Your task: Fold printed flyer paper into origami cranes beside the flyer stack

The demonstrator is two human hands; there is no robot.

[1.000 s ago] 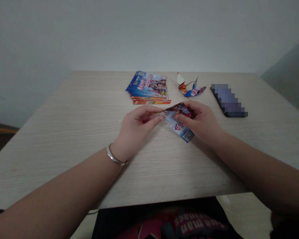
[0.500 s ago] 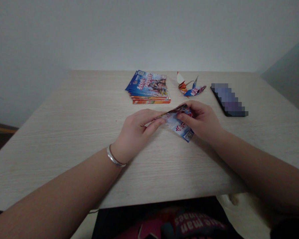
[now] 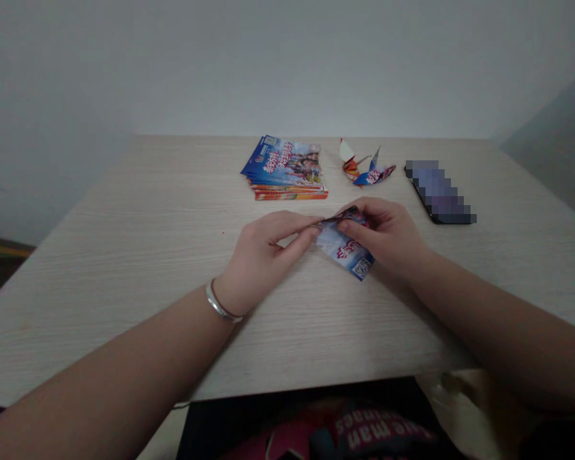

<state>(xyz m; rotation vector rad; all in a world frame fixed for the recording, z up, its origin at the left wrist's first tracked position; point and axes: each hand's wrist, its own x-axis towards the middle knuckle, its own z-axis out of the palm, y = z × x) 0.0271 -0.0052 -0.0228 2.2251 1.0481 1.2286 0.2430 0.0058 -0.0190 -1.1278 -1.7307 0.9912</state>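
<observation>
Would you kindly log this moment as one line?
left hand: pinching folded paper | right hand: holding folded paper | on table: paper stack, origami figure, phone

The light is rather dim and soft; it turns the wall [image 3: 287, 70] to an even grey; on the table [image 3: 172, 268] faint shadows with soft edges lie beside the forearms [image 3: 498, 306]; the bracelet [image 3: 216, 305] gives a small shine; the print on the folded paper [image 3: 340, 246] is slightly blurred; square blocks cover the phone [image 3: 438, 191]; the wide lens stretches the forearms toward the edges; the shirt [image 3: 368, 431] is dark and unsharp.
</observation>
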